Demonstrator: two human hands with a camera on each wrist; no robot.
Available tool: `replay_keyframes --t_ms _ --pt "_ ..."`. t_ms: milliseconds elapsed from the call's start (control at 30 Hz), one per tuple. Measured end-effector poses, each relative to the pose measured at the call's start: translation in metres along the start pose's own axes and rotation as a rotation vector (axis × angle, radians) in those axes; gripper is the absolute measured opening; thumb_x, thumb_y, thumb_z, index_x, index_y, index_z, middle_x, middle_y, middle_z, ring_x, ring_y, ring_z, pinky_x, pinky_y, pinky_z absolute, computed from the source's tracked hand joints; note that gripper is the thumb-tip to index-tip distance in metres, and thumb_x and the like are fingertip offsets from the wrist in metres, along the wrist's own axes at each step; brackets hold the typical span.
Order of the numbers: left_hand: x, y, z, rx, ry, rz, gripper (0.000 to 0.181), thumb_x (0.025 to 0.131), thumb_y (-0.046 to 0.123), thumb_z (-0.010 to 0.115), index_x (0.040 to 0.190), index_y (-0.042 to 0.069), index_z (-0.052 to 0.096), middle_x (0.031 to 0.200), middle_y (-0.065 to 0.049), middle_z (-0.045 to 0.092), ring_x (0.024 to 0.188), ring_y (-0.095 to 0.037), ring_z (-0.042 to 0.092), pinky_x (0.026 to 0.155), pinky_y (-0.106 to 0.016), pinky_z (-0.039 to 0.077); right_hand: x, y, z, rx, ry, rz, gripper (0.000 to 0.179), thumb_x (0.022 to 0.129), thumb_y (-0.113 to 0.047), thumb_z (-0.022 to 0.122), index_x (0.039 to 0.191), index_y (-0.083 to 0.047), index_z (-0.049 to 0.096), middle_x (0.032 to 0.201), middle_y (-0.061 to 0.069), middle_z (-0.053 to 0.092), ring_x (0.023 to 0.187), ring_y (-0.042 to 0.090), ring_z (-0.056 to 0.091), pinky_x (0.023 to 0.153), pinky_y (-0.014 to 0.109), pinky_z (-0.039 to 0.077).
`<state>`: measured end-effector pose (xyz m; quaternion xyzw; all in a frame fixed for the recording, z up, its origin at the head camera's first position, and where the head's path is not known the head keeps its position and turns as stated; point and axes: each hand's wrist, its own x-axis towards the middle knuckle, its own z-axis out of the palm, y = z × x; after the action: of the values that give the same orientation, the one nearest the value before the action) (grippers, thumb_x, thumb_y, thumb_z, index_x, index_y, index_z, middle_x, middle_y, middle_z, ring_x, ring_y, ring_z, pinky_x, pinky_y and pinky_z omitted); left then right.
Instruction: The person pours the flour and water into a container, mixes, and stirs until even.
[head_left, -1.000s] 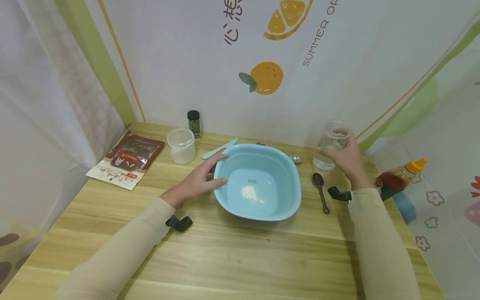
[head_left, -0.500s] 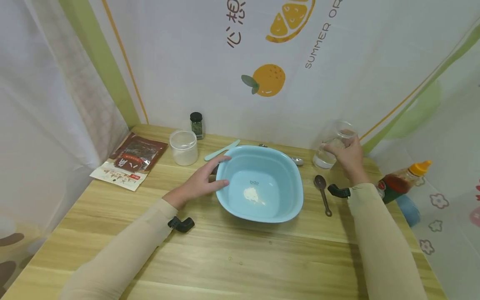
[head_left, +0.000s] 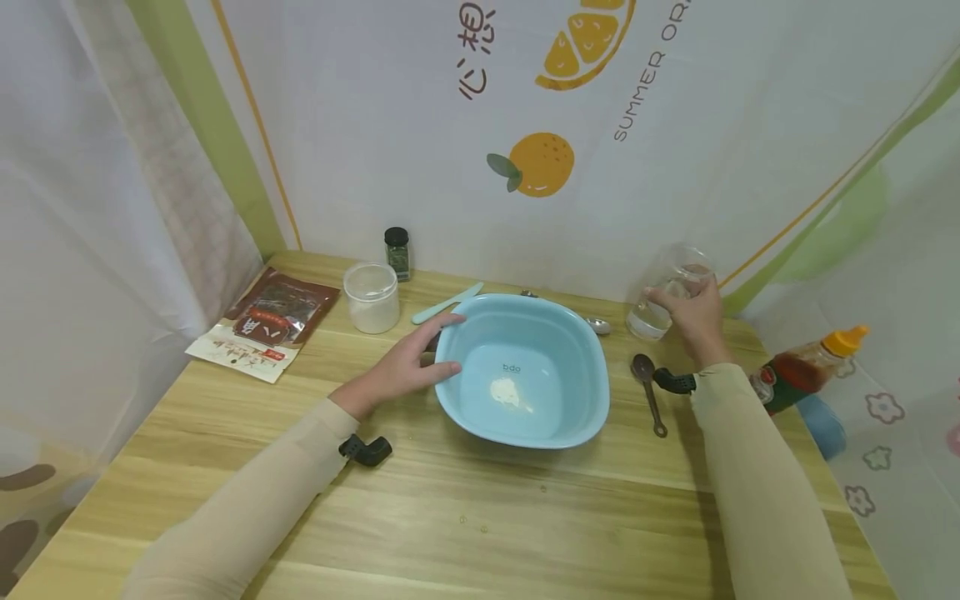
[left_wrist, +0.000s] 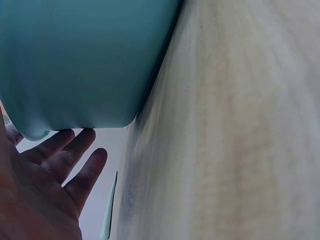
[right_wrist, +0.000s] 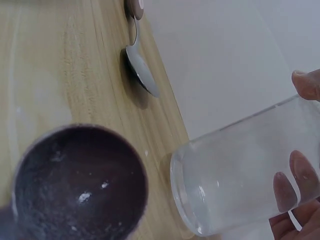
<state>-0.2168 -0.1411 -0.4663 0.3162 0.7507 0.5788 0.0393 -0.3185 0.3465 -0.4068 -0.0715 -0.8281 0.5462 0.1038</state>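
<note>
My left hand (head_left: 402, 368) holds the left rim of a light blue plastic basin (head_left: 521, 379), thumb and forefinger over the edge. In the left wrist view, the other fingers (left_wrist: 86, 180) reach under the rim, with some tips against the outer wall. A clear drinking glass (head_left: 649, 321) stands at the back right of the table. My right hand (head_left: 693, 321) grips its upper part; fingertips show through the glass in the right wrist view. Close by lies a brown spoon (head_left: 643, 368), its dark round bowl (right_wrist: 80, 185) large in the right wrist view.
Behind the basin lie a metal spoon (head_left: 597, 326) and a pale green knife (head_left: 447, 303). At the back left are a seasoning pouch (head_left: 262, 325), a jar of white powder (head_left: 372, 300) and a small herb bottle (head_left: 397, 255). A sauce bottle (head_left: 802, 375) stands at the right edge.
The head view has shifted slightly, so everything sits a little farther right and lower. Both hands keep their hold on the basin and the glass.
</note>
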Motion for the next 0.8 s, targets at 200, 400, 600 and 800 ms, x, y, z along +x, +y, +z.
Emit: replay_keyframes --t_ms 200,400,600,800 --pt "0.0004 -0.0003 -0.0002 0.003 0.001 0.007 0.074 0.103 0.009 0.072 0.168 0.002 0.037 0.167 -0.026 0.043 0.139 -0.050 0.061 0.097 -0.040 0.067 0.0015 0.0016 0.0016 0.010 0.001 0.004 0.095 0.093 -0.035 0.093 0.168 -0.025 0.036 0.175 0.011 0.036 0.161 0.030 0.034 0.132 0.057 0.035" --pt "0.0001 -0.0012 -0.0003 0.009 -0.001 0.004 0.074 0.103 0.011 0.072 0.168 0.003 0.037 0.168 -0.025 0.043 0.140 -0.049 0.061 0.099 -0.041 0.067 0.0028 0.0029 0.0032 0.007 0.004 0.027 0.098 0.092 -0.039 0.094 0.168 -0.022 0.034 0.177 0.013 0.033 0.163 0.031 0.032 0.133 0.055 0.035" --pt "-0.0001 -0.0014 -0.0001 0.013 -0.004 0.003 0.075 0.104 0.012 0.072 0.168 0.003 0.036 0.168 -0.025 0.042 0.140 -0.049 0.061 0.098 -0.040 0.067 0.0043 0.0063 0.0039 0.008 0.008 0.030 0.098 0.093 -0.037 0.093 0.169 -0.021 0.033 0.178 0.013 0.032 0.163 0.032 0.032 0.132 0.054 0.036" --pt "0.0001 -0.0016 -0.0001 0.004 -0.005 0.004 0.074 0.104 0.010 0.072 0.168 0.003 0.036 0.168 -0.025 0.041 0.140 -0.050 0.061 0.097 -0.039 0.067 0.0065 0.0072 0.0055 0.012 0.017 0.032 0.098 0.093 -0.033 0.092 0.170 -0.019 0.032 0.177 0.013 0.033 0.163 0.031 0.032 0.133 0.052 0.036"
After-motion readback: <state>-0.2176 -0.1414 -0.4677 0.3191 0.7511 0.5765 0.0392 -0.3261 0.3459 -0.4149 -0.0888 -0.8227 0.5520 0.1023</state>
